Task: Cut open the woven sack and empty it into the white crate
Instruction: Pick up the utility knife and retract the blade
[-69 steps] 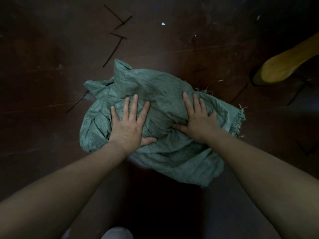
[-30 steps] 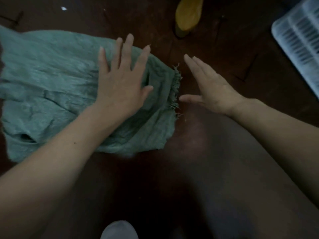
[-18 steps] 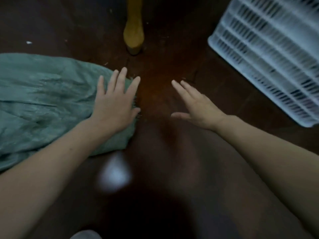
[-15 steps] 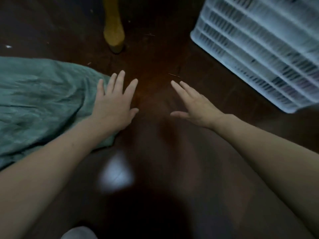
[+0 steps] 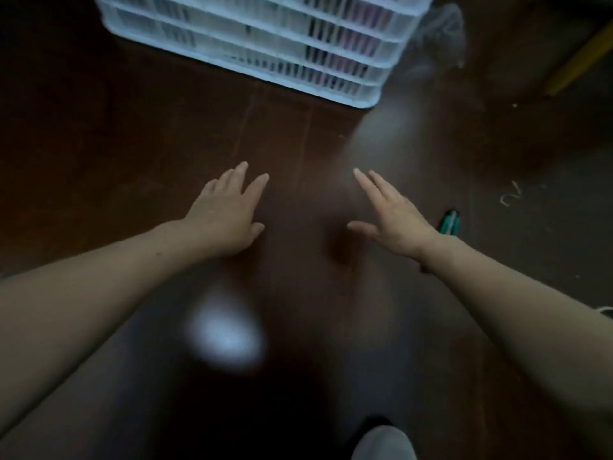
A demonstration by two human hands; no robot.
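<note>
The white slatted crate (image 5: 265,41) stands on the dark floor at the top of the head view, with coloured contents showing through its slats. My left hand (image 5: 225,214) hovers over the bare floor below it, fingers straight and spread, holding nothing. My right hand (image 5: 391,217) is beside it, fingers straight and pointing toward the crate, also empty. The green woven sack is out of view.
A small green-handled tool (image 5: 449,222) lies on the floor just right of my right wrist. Bits of white string (image 5: 510,194) lie farther right. A yellow wooden leg (image 5: 577,61) crosses the top right corner. A grey shoe tip (image 5: 384,443) shows at the bottom.
The view swung right, away from the sack, which has left the frame. My left hand came off the sack. The crate now sits straight ahead, and both hands are over bare floor.
</note>
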